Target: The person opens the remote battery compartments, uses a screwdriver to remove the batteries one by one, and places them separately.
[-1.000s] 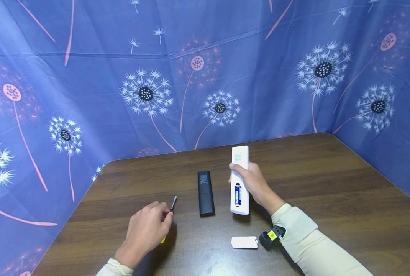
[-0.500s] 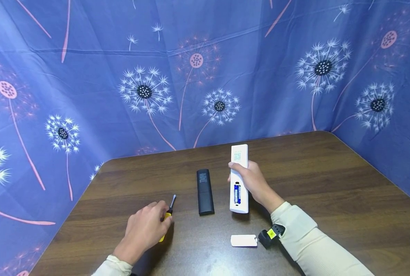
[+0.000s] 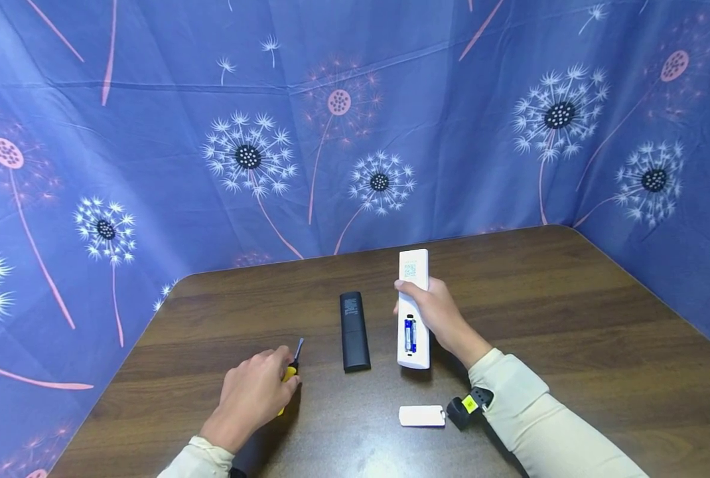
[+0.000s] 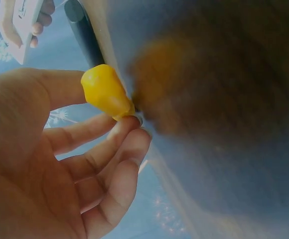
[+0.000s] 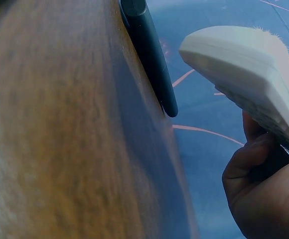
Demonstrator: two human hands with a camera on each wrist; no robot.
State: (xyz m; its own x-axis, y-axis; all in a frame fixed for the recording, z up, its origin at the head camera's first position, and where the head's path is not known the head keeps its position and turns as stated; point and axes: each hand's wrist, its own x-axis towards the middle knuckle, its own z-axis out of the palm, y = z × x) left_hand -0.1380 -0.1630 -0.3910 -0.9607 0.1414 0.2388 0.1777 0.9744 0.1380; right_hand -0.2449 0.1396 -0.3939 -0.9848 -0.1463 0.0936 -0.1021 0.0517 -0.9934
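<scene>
Left sleeve [image 3: 198, 461], seven o'clock in the head view: pale cream cloth, creased towards the wrist, with a black sliver [image 3: 237, 473] just beside it, cut off by the frame. Right sleeve [image 3: 549, 415], four o'clock: matching cream, broad. Wrist strap [image 3: 484, 398], right arm, five o'clock: black. Box [image 3: 459, 414] on the strap: black, blocky. Label [image 3: 470, 403]: bright yellow, dark marking

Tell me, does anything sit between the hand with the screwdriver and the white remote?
Yes: the black remote lies flat on the table between the left hand, pinching the yellow screwdriver, and the white remote, which the right hand holds raised. Nothing else visible stands there.
</scene>
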